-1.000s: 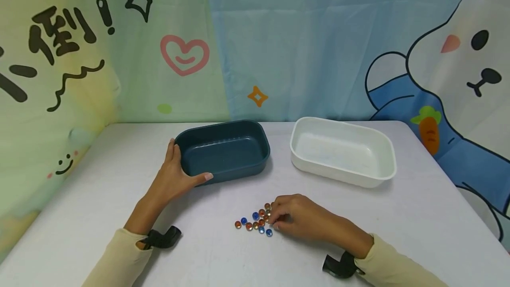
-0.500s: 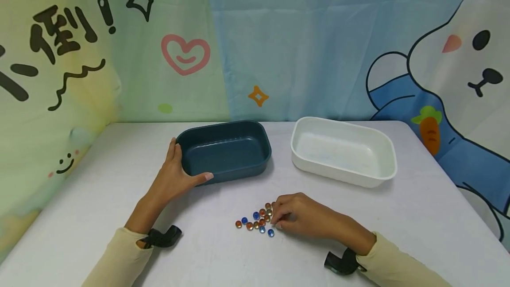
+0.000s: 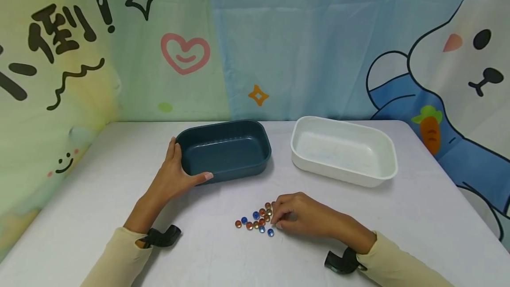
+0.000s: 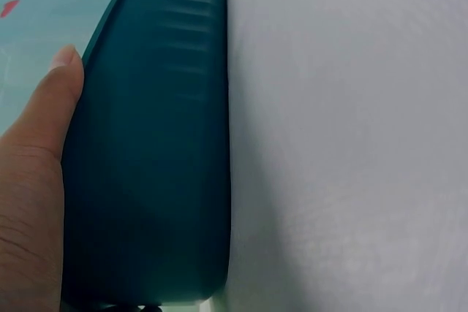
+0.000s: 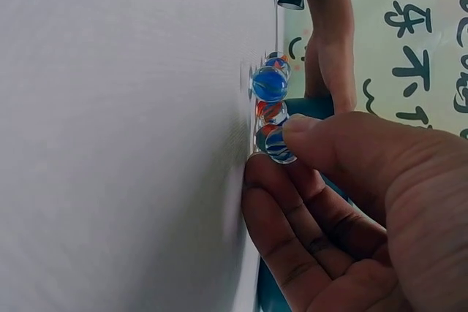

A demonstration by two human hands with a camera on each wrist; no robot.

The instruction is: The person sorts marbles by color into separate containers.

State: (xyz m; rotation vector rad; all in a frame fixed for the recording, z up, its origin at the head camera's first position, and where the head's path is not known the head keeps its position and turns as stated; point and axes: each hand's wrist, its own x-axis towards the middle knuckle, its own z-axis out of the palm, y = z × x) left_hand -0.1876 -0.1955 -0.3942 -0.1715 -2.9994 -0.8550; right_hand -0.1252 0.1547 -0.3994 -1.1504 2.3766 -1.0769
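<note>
My left hand (image 3: pixel 175 179) lies around the left end of a dark teal tray (image 3: pixel 223 176). Its thumb runs straight along the front wall and the fingers extend up the left end; the left wrist view shows the thumb (image 4: pixel 45 118) against the tray's side near the rim. At the right edge of a cluster of glass marbles (image 3: pixel 256 215), orange, blue and clear, is my right hand (image 3: pixel 303 214). In the right wrist view its thumb and fingers pinch a blue-striped marble (image 5: pixel 279 145); in the head view the fingertips hide that marble. Another blue marble (image 5: pixel 269 84) lies close by.
A white tray (image 3: pixel 338 169) stands on the right at the back of the white-covered table (image 3: pixel 215 251). Both wrists carry small black cameras (image 3: pixel 165 237). A printed cloth backdrop (image 3: pixel 318 56) hangs behind the table.
Almost nothing differs. The right hand has shifted very slightly right and stays at the marbles' edge; the left hand and both trays keep their places.
</note>
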